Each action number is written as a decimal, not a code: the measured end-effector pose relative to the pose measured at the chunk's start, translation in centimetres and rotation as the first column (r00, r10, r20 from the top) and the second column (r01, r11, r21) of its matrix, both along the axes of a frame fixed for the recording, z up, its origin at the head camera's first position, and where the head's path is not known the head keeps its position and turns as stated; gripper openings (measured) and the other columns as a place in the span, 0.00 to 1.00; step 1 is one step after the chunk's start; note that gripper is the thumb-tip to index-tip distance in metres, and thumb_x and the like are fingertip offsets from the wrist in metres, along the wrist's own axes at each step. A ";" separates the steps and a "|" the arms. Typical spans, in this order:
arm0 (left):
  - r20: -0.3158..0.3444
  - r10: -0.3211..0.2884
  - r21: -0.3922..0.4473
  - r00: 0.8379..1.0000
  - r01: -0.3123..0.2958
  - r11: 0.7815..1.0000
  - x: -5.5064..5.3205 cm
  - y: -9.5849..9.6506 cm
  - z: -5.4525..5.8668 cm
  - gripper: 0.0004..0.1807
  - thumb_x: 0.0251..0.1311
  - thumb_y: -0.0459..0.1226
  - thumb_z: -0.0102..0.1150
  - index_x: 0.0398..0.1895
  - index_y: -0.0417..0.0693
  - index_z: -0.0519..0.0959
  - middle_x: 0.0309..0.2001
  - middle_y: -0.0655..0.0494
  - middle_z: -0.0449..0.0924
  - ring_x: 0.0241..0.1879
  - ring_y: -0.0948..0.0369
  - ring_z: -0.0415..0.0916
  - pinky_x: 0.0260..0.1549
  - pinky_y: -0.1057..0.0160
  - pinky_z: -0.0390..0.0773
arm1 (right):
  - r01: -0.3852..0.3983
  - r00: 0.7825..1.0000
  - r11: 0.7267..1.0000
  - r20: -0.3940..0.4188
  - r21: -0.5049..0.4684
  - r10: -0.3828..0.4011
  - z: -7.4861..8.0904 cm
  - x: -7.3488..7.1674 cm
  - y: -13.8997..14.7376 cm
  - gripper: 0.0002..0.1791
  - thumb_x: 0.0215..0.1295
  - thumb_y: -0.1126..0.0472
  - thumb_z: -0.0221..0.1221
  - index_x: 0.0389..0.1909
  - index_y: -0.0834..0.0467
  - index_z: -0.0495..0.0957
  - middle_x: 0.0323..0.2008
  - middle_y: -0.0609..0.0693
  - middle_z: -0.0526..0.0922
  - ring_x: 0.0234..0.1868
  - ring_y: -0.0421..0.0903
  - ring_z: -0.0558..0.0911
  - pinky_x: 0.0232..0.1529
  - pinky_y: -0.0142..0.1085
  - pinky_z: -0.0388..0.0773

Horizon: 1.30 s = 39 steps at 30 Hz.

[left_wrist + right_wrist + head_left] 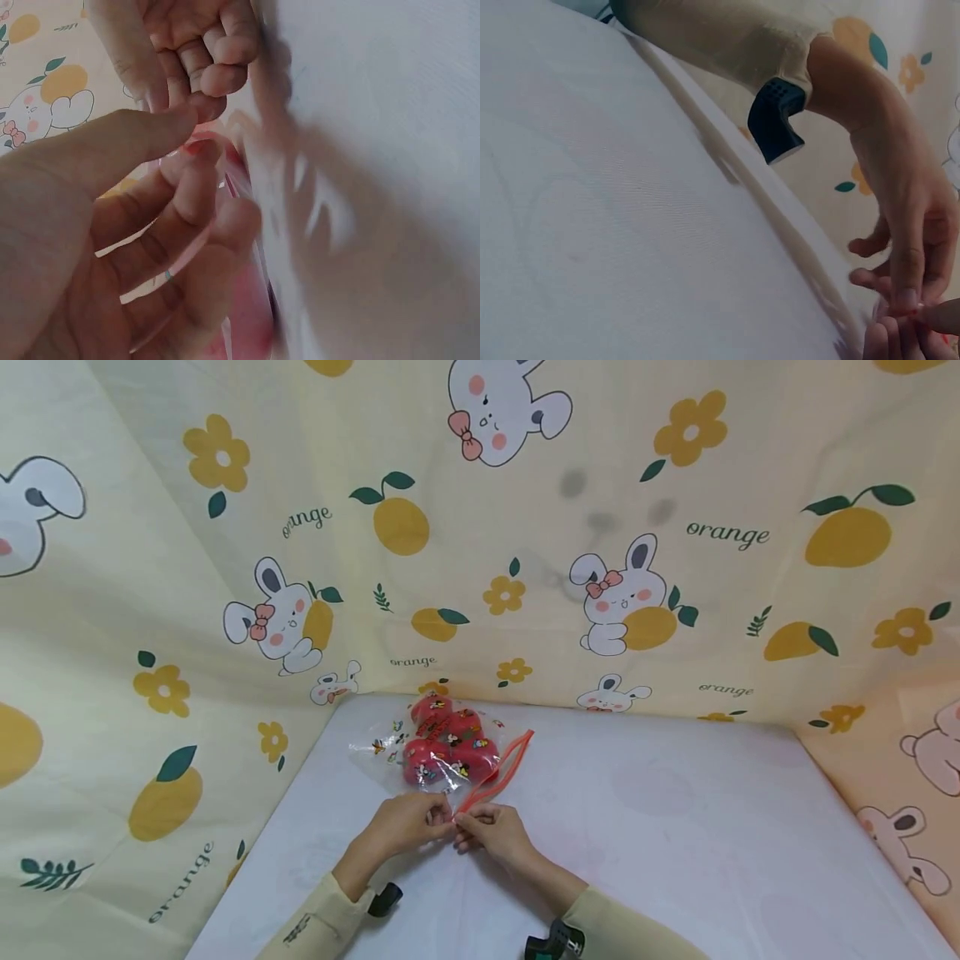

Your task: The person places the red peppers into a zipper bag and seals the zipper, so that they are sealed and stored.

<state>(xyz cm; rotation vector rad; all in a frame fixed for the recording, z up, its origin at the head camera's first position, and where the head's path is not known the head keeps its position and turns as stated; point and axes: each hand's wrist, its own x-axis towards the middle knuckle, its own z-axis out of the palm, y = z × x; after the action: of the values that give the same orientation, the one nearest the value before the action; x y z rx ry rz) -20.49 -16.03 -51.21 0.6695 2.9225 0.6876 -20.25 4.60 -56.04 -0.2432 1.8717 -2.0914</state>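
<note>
A clear plastic bag [371, 758] with small cartoon prints lies at the back left of the white table. Several red, round, apple-like things [422, 760] fill it. From its near side an orange-red drawstring [513, 762] loops out to the right and down to both hands. My left hand [405, 822] pinches the string's near end between thumb and finger, a bit of red showing at the fingertips in the left wrist view. Fingertip to fingertip with it, my right hand [498, 837] pinches the same spot. In the right wrist view the left hand [911, 202] reaches down to it.
The white table [660, 827] extends to the right of the hands. A cream cloth [480, 552] printed with rabbits and oranges hangs behind and at both sides. Dark wrist cameras [386, 900] sit by the beige sleeves [318, 920].
</note>
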 end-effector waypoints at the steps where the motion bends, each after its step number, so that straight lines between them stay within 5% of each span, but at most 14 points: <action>1: -0.008 -0.006 0.003 1.000 0.006 1.000 -0.1 0.0 0.0 0.09 0.64 0.46 0.76 0.34 0.61 0.82 0.26 0.71 0.75 0.26 0.70 0.69 0.26 0.62 0.71 | 0.004 1.000 1.000 0.000 -0.006 -0.004 0.0 0.0 0.0 0.14 0.77 0.63 0.66 0.45 0.74 0.84 0.35 0.66 0.90 0.31 0.46 0.91 0.40 0.40 0.89; 9: -0.011 -0.024 0.027 1.000 0.024 0.999 -0.4 0.3 0.1 0.10 0.66 0.41 0.74 0.32 0.60 0.79 0.27 0.69 0.75 0.27 0.69 0.69 0.26 0.63 0.71 | -0.005 1.000 0.999 0.003 -0.035 0.005 -0.1 0.3 -0.1 0.15 0.78 0.63 0.64 0.47 0.75 0.82 0.36 0.68 0.89 0.32 0.45 0.91 0.42 0.40 0.89; 14: -0.029 -0.099 0.018 0.995 0.100 0.995 -0.8 0.5 0.0 0.10 0.69 0.41 0.69 0.31 0.60 0.77 0.26 0.69 0.72 0.26 0.69 0.68 0.26 0.65 0.69 | 0.010 1.000 0.998 0.019 -0.069 -0.008 0.0 0.3 -0.1 0.14 0.78 0.65 0.63 0.47 0.76 0.80 0.35 0.65 0.90 0.31 0.44 0.90 0.42 0.39 0.89; 24: -0.025 -0.181 0.139 0.983 0.183 0.973 -1.7 0.6 0.0 0.10 0.67 0.35 0.62 0.30 0.58 0.73 0.25 0.67 0.68 0.27 0.70 0.65 0.27 0.67 0.65 | 0.042 0.999 0.997 -0.023 -0.059 -0.043 0.2 -0.9 0.6 0.12 0.79 0.67 0.62 0.47 0.75 0.81 0.34 0.61 0.91 0.31 0.42 0.89 0.39 0.36 0.88; 31: 0.011 -0.170 0.140 0.985 0.167 0.976 -1.6 0.7 0.1 0.10 0.69 0.34 0.61 0.30 0.58 0.74 0.25 0.67 0.68 0.27 0.70 0.65 0.28 0.67 0.65 | 0.181 0.983 0.982 -0.002 -0.053 -0.182 0.1 -2.3 1.5 0.11 0.78 0.66 0.63 0.44 0.73 0.83 0.31 0.56 0.90 0.30 0.41 0.88 0.38 0.35 0.87; 39: 0.019 -0.149 0.120 0.989 0.146 0.982 -1.8 0.8 0.2 0.10 0.71 0.36 0.61 0.31 0.59 0.73 0.25 0.67 0.68 0.27 0.70 0.66 0.28 0.67 0.66 | 0.175 0.985 0.980 0.017 -0.097 -0.174 0.1 -2.4 1.4 0.12 0.77 0.63 0.65 0.45 0.72 0.83 0.33 0.56 0.90 0.31 0.43 0.89 0.39 0.37 0.88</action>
<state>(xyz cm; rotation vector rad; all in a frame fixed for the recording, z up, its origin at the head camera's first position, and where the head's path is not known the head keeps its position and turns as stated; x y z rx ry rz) -22.30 -15.19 -50.97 0.8700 2.7887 0.8511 -22.62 6.03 -55.96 -0.0945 1.8475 -2.2993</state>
